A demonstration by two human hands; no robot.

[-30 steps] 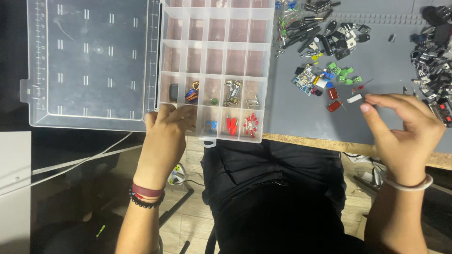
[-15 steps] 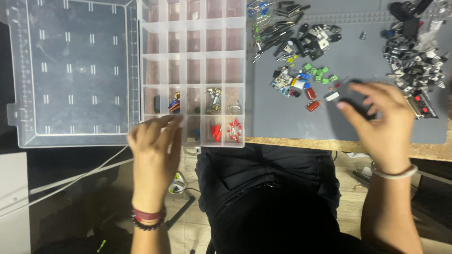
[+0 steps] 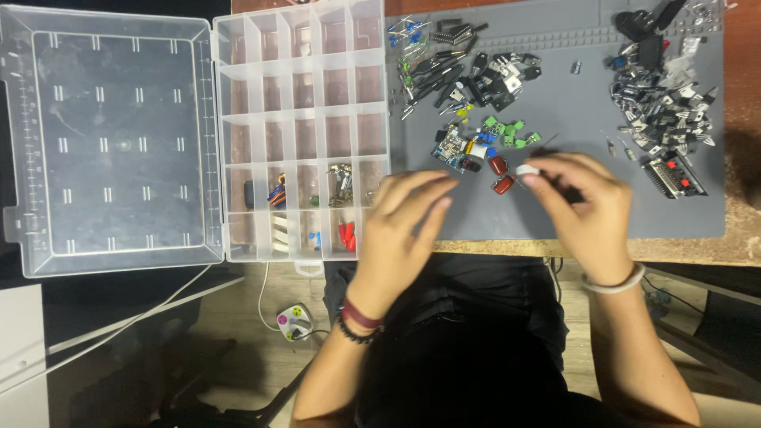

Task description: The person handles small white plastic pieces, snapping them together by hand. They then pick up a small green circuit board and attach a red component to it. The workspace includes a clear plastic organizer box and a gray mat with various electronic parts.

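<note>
My right hand (image 3: 587,208) is over the grey mat (image 3: 571,95), fingertips pinched on a small white component (image 3: 527,170). Just left of it lie two red-brown capacitors (image 3: 499,174) and a cluster of blue and green parts (image 3: 483,143). My left hand (image 3: 404,226) hovers with fingers apart at the mat's near left corner, beside the clear compartment box (image 3: 301,95); it holds nothing. The box's near compartments hold red parts (image 3: 346,235), metal bits (image 3: 341,181) and other small pieces.
The box's open lid (image 3: 111,143) lies flat to the left. Black components are piled at the mat's middle back (image 3: 476,75) and right (image 3: 666,111). The wooden table edge (image 3: 737,238) runs under the mat. White cables (image 3: 158,309) hang below the table.
My left hand left the box's near edge and moved right to the mat's corner. My right hand shifted left with the white component. The view moved, so everything sits further right.
</note>
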